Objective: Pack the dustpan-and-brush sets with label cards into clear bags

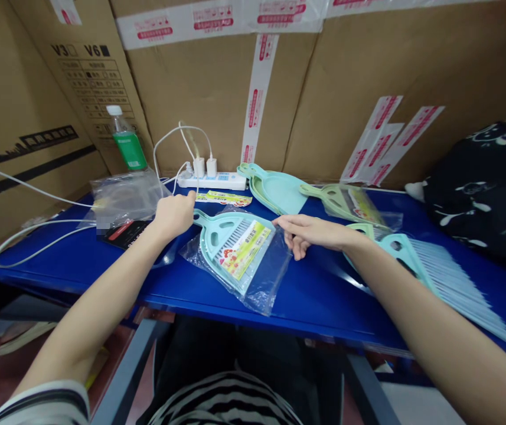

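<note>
A light-blue dustpan (pixel 212 252) with a brush nested in it lies flat in a clear plastic bag (pixel 264 295) in front of me. A yellow-green label card (pixel 246 249) shows over the bristles. My left hand (pixel 175 215) is closed at the dustpan's handle end; its fingertips are partly hidden. At the opposite side, my right hand (pixel 303 232) has thumb and index finger together on the bag's edge by the dustpan's corner, the other fingers curled below.
Behind are stacked dustpans (pixel 283 190), loose label cards (pixel 224 198) and a white power strip (pixel 224 180) with chargers. A bagged green set (pixel 341 200) and a blue brush (pixel 447 271) lie right. At left are empty bags (pixel 124 198), a bottle (pixel 129 144) and a dark box (pixel 124 232).
</note>
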`<state>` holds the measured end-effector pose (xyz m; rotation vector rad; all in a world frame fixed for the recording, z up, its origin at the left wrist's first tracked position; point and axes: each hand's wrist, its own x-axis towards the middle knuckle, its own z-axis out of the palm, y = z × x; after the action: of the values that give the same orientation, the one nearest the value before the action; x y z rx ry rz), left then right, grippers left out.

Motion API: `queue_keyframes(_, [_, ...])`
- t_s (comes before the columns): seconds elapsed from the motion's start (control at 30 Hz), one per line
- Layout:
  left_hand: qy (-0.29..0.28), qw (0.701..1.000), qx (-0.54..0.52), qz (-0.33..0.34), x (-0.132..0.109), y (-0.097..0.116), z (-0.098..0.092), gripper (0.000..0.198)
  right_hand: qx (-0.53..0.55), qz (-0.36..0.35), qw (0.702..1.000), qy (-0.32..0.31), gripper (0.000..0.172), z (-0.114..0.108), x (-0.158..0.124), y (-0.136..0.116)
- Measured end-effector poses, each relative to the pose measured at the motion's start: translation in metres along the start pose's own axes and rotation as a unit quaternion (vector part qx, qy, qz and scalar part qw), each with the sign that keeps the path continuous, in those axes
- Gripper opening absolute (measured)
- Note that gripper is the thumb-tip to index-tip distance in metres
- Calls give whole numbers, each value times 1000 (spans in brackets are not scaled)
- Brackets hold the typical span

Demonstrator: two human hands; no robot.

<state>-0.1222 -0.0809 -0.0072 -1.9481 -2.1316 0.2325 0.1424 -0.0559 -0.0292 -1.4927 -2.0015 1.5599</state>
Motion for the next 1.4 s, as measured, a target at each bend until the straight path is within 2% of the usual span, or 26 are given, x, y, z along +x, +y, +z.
queue_keyframes(0.2, [-2, 1000, -3, -2, 1, -1, 1, 37, -96, -35, 992, 77, 11, 8, 2, -6])
queue_keyframes(0.33, [-11, 1000, 1, 13, 2, -1, 2, 38, -153, -43, 981, 112, 17, 11, 0, -10])
queue_keyframes(0.47, [-14, 1000, 2, 26, 2, -1, 3, 40, -177, -40, 976, 117, 20, 11, 0, -11])
queue_keyframes(0.73, [-12, 1000, 3, 28, 2, 0, 2, 42, -213, -56, 971, 96, 29, 6, 2, -8])
queue_keyframes(1.0, [-7, 1000, 1, 13, -1, 3, 0, 41, -226, -63, 969, 77, 46, 5, -2, -8])
queue_keyframes(1.17, [-8, 1000, 1, 27, -1, 4, -1, 41, -240, -76, 966, 59, 49, 2, -1, -7])
queue_keyframes(1.4, [-5, 998, 12, 57, -1, 5, 0, 42, -269, -98, 958, -15, 41, -6, -4, -6])
